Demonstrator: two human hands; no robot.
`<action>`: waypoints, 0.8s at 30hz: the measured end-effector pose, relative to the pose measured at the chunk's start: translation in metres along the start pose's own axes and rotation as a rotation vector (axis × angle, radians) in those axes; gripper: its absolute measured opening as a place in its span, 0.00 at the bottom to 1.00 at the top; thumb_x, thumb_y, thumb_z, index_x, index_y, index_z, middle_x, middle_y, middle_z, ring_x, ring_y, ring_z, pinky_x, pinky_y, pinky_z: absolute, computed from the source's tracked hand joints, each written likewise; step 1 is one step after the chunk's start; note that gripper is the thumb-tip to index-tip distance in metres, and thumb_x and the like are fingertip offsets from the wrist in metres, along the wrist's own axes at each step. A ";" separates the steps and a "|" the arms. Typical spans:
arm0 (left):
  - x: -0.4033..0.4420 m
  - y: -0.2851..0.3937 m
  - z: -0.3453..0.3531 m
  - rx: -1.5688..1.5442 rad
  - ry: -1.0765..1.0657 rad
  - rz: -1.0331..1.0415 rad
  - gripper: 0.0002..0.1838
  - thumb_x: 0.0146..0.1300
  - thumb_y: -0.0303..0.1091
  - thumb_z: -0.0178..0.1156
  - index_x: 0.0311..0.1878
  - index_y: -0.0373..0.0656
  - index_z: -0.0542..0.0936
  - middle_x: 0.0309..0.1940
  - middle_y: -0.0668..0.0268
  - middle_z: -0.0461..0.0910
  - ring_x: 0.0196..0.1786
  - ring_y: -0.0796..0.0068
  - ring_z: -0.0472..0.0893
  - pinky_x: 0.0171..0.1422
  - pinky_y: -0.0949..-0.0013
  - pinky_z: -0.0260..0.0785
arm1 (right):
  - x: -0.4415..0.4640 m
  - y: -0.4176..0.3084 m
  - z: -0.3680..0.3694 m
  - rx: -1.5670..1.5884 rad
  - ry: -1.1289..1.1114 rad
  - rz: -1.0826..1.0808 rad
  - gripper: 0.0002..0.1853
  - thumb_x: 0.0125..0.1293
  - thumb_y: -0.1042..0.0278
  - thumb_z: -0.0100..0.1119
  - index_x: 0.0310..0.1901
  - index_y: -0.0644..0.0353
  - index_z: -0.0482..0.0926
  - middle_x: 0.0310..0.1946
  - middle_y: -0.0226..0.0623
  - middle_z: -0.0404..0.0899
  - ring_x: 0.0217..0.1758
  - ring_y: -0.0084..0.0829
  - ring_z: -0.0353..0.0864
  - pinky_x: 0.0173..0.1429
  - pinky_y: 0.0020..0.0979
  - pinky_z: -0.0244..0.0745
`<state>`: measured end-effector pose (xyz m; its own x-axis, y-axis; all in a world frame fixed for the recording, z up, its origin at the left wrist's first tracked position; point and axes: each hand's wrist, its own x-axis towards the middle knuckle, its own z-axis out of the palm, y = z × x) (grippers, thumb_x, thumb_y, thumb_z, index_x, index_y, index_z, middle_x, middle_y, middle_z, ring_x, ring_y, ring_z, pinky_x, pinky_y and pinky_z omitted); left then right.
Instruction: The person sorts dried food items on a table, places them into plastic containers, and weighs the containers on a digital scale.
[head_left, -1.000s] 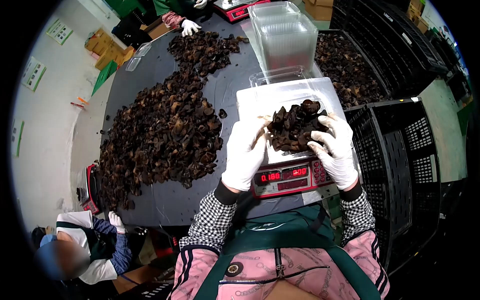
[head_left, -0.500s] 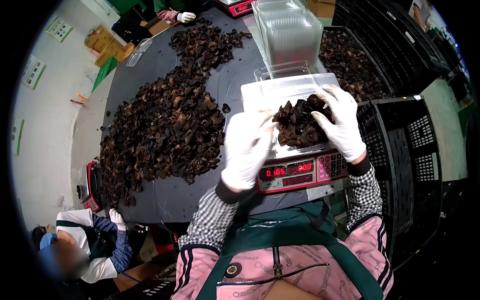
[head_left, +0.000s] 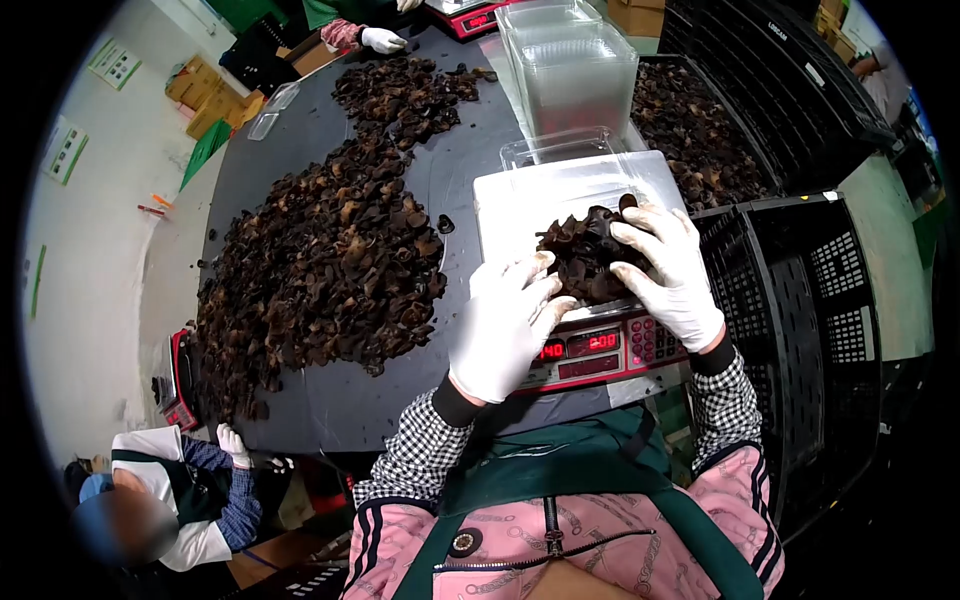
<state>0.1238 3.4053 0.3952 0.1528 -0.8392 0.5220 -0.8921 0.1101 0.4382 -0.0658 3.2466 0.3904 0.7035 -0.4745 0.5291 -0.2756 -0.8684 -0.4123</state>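
Observation:
A pile of dark brown wood ear mushrooms [head_left: 583, 262] lies on the metal pan [head_left: 515, 205] of a red electronic scale [head_left: 590, 365]. From the left, my left hand [head_left: 500, 325] in a white glove presses its curved fingers against the near left edge of the pile. My right hand [head_left: 675, 275], also gloved, curls its fingers over the right side, with the thumb low against the mushrooms. Between them the two hands cup the pile. Whether a clear box lies under it I cannot tell. My left hand hides part of the red digits.
A large heap of wood ears [head_left: 330, 260] covers the table's left. Stacked clear plastic boxes [head_left: 575, 85] stand behind the scale, a clear lid or box [head_left: 560, 148] before them. Black crates [head_left: 800, 330] are at right. A co-worker [head_left: 180, 490] sits lower left; another's gloved hand [head_left: 382, 40] is at the far end.
My left hand has moved down and right, onto the pile's near left edge. My right fingers have closed in over the mushrooms. The pile looks more compact, and the display digits have changed.

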 end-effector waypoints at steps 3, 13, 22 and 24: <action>-0.001 0.009 -0.008 -0.124 0.135 -0.128 0.08 0.64 0.31 0.69 0.45 0.42 0.86 0.51 0.61 0.85 0.58 0.58 0.79 0.67 0.58 0.65 | 0.001 -0.007 -0.010 0.093 0.139 0.039 0.20 0.61 0.71 0.70 0.55 0.54 0.84 0.57 0.37 0.80 0.67 0.40 0.75 0.74 0.43 0.60; 0.007 -0.002 0.007 -0.074 0.071 0.016 0.15 0.57 0.25 0.71 0.48 0.48 0.88 0.50 0.67 0.86 0.57 0.62 0.81 0.64 0.60 0.69 | -0.003 -0.005 -0.002 -0.075 -0.014 0.000 0.13 0.60 0.72 0.71 0.47 0.50 0.85 0.48 0.26 0.83 0.63 0.31 0.78 0.80 0.47 0.50; -0.033 -0.049 -0.038 -0.189 0.331 -0.324 0.10 0.68 0.24 0.67 0.51 0.42 0.87 0.50 0.63 0.86 0.55 0.69 0.85 0.62 0.69 0.77 | -0.013 -0.006 -0.012 -0.003 0.224 0.065 0.18 0.60 0.79 0.67 0.52 0.51 0.85 0.50 0.32 0.83 0.61 0.35 0.80 0.77 0.46 0.56; -0.049 -0.060 -0.044 -0.229 0.387 -0.423 0.09 0.68 0.23 0.66 0.50 0.42 0.87 0.51 0.63 0.86 0.55 0.72 0.84 0.64 0.69 0.75 | -0.014 -0.009 -0.011 -0.036 0.193 0.045 0.18 0.60 0.79 0.67 0.52 0.52 0.85 0.50 0.32 0.83 0.61 0.35 0.80 0.77 0.46 0.56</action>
<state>0.1885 3.4637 0.3755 0.6549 -0.5853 0.4779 -0.6134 -0.0424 0.7886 -0.0804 3.2593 0.3948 0.5522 -0.5284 0.6449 -0.3292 -0.8488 -0.4136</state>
